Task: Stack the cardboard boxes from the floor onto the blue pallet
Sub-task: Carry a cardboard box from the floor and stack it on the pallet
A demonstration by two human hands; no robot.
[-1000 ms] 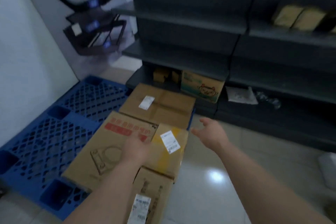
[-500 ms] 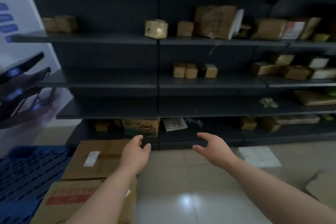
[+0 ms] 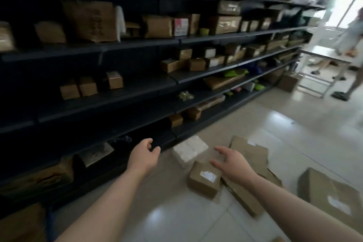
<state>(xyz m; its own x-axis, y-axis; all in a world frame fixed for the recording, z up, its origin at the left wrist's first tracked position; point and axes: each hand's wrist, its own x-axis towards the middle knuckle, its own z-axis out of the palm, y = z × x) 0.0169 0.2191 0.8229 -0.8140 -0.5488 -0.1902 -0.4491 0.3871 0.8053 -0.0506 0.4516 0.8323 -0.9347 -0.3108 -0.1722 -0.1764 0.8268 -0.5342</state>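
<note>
1. The shelving [image 3: 137, 92] fills the space beyond and to the left of the left hand; its dark tiers run away toward the upper right and carry many small cartons.
2. The floor [image 3: 294, 127] of pale glossy tiles lies under and ahead of both hands, with the boxes scattered on it.
3. A big box [image 3: 332, 200] sits on the floor well to the right of the right hand. A white label shows on its top, and its long axis runs from near the right forearm away to the lower right.
4. Flattened cardboard [image 3: 249, 155] lies on the floor under and beyond the right hand. Its long axis runs from the far side down toward the right forearm, which hides part of it.
5. A white block [image 3: 189, 148] lies on the floor between the two hands and a little beyond them, at the foot of the shelving.
6. A small box [image 3: 204, 180] rests on the floor just left of and below the right hand, label side up, one corner toward the camera.
7. The left hand [image 3: 143, 156] is empty and held out in the air with fingers loosely curled.
8. The right hand [image 3: 232, 164] is empty, fingers spread, above the cardboard and just beside the small box; contact cannot be told.
</note>
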